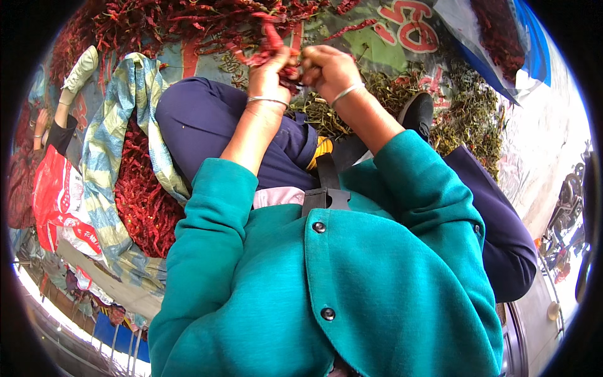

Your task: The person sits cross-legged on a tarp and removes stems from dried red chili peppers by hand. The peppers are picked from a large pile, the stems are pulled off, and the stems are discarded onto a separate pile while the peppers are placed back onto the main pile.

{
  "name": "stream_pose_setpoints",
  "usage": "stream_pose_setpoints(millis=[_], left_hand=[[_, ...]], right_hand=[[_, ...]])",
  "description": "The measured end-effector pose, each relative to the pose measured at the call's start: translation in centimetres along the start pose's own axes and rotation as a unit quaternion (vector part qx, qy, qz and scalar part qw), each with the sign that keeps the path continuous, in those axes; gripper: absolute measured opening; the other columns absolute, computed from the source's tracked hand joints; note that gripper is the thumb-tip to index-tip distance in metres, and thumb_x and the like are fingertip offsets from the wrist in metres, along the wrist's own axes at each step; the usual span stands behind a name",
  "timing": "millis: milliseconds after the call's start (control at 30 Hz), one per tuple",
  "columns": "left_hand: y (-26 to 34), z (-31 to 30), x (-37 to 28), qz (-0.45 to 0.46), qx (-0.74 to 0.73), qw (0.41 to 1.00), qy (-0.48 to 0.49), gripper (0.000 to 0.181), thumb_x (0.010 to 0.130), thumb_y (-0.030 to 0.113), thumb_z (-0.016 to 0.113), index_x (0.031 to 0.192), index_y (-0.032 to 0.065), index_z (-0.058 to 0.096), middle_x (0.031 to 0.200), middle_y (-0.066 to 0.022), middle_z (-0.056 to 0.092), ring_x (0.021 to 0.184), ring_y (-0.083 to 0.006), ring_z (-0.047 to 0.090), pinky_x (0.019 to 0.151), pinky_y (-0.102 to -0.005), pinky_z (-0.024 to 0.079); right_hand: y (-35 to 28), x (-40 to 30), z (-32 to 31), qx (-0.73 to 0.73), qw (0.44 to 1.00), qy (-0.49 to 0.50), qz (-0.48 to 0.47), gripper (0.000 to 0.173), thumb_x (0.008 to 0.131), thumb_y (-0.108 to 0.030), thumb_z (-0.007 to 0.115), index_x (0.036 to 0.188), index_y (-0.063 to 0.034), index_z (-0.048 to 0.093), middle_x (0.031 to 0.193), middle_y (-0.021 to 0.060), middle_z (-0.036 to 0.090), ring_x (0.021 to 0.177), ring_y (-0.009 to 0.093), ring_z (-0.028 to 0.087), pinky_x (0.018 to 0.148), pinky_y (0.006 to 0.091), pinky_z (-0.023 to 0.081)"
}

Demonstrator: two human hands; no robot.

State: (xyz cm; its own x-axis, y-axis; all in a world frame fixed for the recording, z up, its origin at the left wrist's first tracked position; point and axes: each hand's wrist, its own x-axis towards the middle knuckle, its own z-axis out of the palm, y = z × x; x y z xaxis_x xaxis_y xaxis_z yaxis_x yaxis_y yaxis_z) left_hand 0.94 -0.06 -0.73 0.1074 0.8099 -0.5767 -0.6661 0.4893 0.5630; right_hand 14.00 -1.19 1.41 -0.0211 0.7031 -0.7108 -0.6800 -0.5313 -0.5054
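My left hand (272,75) is closed around several dried red chili peppers (271,35), which stick out past its fingers and look blurred. Close beside it, my right hand (333,68) is curled, with thumb and fingertips pinched together near the chilies' ends. Whether a stem is between those fingertips is too blurred to tell. Beyond both hands spreads a large heap of dried red chilies (141,23) on a printed plastic sheet (386,52). Below my right hand lies a scatter of dry greenish-brown stems (325,115).
To the left, a checked woven sack (101,151) stands with its mouth wide, holding red chilies (146,202). Next to it is a red-and-white bag (59,202). Another person's shoe (81,70) and hand (41,122) show farther left. A blue-edged bag (534,42) of chilies sits upper right.
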Motion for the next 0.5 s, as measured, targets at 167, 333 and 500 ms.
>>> stream_pose_setpoints(millis=[167, 333, 500], left_hand=[[3.3, -0.8, -0.3, -0.001, 0.041, 0.999, 0.001, 0.009, 0.083, 0.008, 0.058, 0.089, 0.0019, 0.059, 0.078, -0.0074, 0.06, 0.066, -0.0155, 0.055, 0.053, -0.0246, 0.043], [2.0, 0.8, -1.4, -0.099, 0.118, 0.987, -0.052, 0.014, 0.079, 0.005, 0.06, 0.092, 0.0008, 0.061, 0.081, -0.0088, 0.065, 0.068, -0.0182, 0.062, 0.053, -0.0304, 0.05], [1.9, 0.4, -1.8, -0.004, 0.21, 0.97, -0.12, 0.018, 0.077, -0.003, 0.059, 0.094, -0.0008, 0.06, 0.088, -0.0126, 0.065, 0.072, -0.0209, 0.064, 0.065, -0.0314, 0.053]], right_hand=[[-6.1, 2.6, -5.9, -0.375, 0.893, 0.006, -0.249, 0.022, 0.082, -0.01, 0.059, 0.103, -0.0018, 0.059, 0.072, 0.008, 0.061, 0.052, 0.011, 0.052, 0.049, 0.0272, 0.042], [-11.2, 7.3, -9.2, -0.779, 0.511, 0.033, -0.362, 0.032, 0.079, -0.013, 0.062, 0.111, -0.0092, 0.058, 0.087, 0.008, 0.065, 0.074, 0.017, 0.062, 0.065, 0.0304, 0.049], [-12.4, 9.6, -10.9, -0.819, 0.436, 0.094, -0.359, 0.022, 0.074, -0.022, 0.058, 0.088, -0.0062, 0.062, 0.097, 0.0194, 0.058, 0.088, 0.034, 0.057, 0.072, 0.0399, 0.048]])
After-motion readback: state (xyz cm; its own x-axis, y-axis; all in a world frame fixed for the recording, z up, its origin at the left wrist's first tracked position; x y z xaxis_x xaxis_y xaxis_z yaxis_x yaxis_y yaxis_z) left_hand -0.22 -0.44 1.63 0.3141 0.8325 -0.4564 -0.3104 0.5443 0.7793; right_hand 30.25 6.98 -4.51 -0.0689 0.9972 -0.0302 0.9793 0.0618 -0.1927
